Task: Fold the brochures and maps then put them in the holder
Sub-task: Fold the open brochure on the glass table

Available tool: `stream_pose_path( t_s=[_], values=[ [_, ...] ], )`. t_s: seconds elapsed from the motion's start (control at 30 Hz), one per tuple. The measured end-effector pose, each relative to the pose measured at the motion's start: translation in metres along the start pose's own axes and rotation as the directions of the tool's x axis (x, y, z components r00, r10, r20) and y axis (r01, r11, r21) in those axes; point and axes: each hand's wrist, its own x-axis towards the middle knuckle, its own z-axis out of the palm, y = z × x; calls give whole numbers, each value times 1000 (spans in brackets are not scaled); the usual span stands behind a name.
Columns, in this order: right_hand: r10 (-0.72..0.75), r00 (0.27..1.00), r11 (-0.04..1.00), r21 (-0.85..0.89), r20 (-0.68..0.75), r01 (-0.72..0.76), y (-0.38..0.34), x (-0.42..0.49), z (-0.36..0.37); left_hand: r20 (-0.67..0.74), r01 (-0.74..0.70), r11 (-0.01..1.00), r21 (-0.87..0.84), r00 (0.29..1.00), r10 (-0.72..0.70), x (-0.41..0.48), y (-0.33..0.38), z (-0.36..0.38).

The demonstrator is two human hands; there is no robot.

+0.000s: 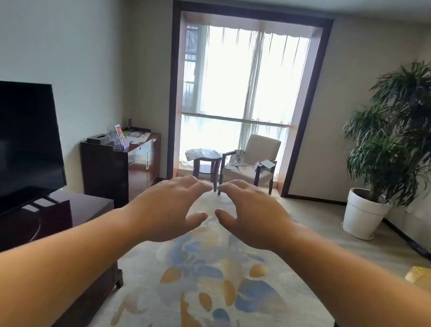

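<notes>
Holding both arms straight out in front of you, you've got your left hand [168,208] and right hand [254,216] side by side over the rug [211,293]. Palms are down, fingers loose and only a little bent, and neither one is gripping anything. The fingertips of the two hands come near each other but don't touch. The stuff you're after is way across the room by the window [242,87]: a messy bunch of brochures [239,164] lies on the seat of the armchair [262,146], some up by its arm, and a map [205,153] is spread on the small round table [207,166] just beside that chair, hanging a bit over the edge. The holder [117,137] is a clear plastic one standing on top of the dark cabinet [104,174] against the left wall, with something colourful in it, a tissue box [99,137] just beside it and a few more papers [138,134] lying flat behind. Closer on your left is a TV [15,140], and a big potted plant [394,132] sits off to the right.
</notes>
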Motion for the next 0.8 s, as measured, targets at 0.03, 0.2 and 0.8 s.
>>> stream_pose_path(
  t_s=[0.03, 0.2, 0.8],
  values=[
    [-4, 1000, 1000, 4, 1, 4, 4, 15, 7, 0, -6, 1000, -4, 1000, 6, 8, -14, 5],
    [36, 999, 999, -38, 8, -35, 29, 99, 46, 14, 40, 999, -19, 999, -39, 66, -92, 35],
    [80, 996, 996, -31, 24, -80, 232, 378, 171, 71, 48, 998, -52, 997, -44, 358, -277, 181]
  ],
)
